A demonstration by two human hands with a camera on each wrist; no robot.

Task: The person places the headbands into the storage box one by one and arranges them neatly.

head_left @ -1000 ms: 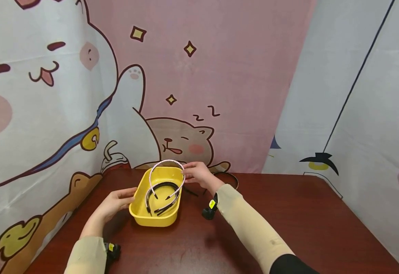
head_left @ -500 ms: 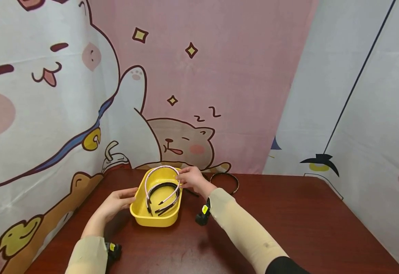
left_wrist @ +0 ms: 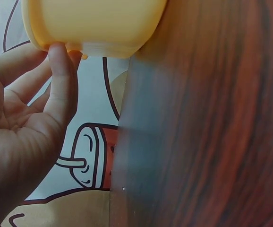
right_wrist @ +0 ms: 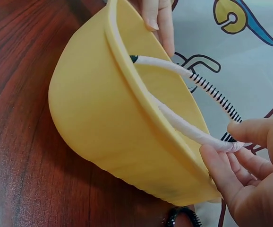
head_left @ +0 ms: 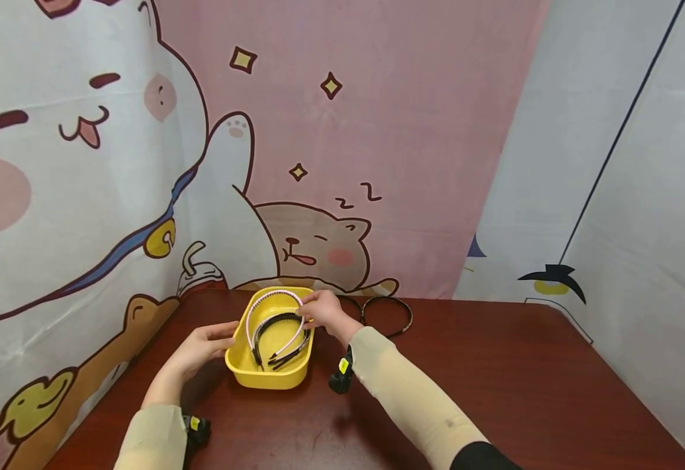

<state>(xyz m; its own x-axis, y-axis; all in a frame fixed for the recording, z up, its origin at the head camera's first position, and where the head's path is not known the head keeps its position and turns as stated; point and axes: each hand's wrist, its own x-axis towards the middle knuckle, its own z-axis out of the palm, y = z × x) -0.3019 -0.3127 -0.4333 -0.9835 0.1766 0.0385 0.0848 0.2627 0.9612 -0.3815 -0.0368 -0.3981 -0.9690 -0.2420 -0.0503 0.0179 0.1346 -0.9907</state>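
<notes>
On the table stands a yellow plastic basin [head_left: 267, 380]. My left hand [head_left: 200, 347] holds its left rim, thumb and fingers at the edge in the left wrist view. At the opposite side, my right hand [head_left: 326, 312] pinches a pale pink headband [right_wrist: 186, 128] with black comb teeth along its inner side. The band's curve stays up by the basin's far right rim, while its tips point down inside. Black headbands [head_left: 277, 318] lie in the basin beneath it, partly overlapped by the pink one.
Behind my right wrist, more dark headbands [head_left: 411, 318] lie on the brown table [head_left: 495, 378], partly hidden by the hand. A cartoon-printed cloth [head_left: 413, 130] hangs along the table's back and sides.
My right hand has moved down and slightly left, lowering the pink headband deeper into the basin. The left hand keeps its place on the rim.
</notes>
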